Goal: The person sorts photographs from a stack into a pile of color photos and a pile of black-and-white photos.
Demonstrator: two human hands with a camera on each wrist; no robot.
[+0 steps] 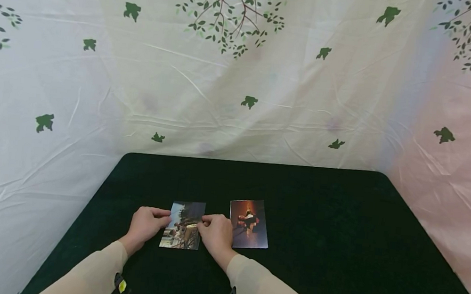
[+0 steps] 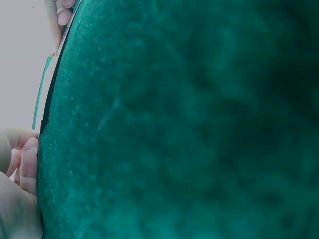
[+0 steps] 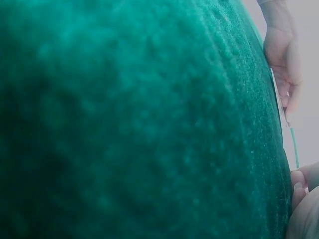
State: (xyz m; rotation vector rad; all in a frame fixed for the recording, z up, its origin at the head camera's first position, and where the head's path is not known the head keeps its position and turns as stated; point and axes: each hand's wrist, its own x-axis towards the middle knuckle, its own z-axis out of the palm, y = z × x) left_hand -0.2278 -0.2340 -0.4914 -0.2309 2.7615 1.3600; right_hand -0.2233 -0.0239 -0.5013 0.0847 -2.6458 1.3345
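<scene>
A photo print (image 1: 181, 237) lies low over the dark green tabletop (image 1: 339, 223), near the front middle. My left hand (image 1: 161, 216) pinches its left edge and my right hand (image 1: 209, 220) pinches its right edge, both with curled fingers. In the left wrist view my left fingers (image 2: 24, 162) show at the cloth's edge, with the photo's thin edge (image 2: 41, 94) beyond them. The right wrist view shows my right fingers (image 3: 300, 191) and the same thin edge (image 3: 294, 144). Green cloth fills most of both wrist views.
A second photo (image 1: 248, 224), dark with a warm orange glow, lies flat just right of my right hand. A white sheet printed with green leaves and branches (image 1: 240, 95) hangs behind and on both sides of the table.
</scene>
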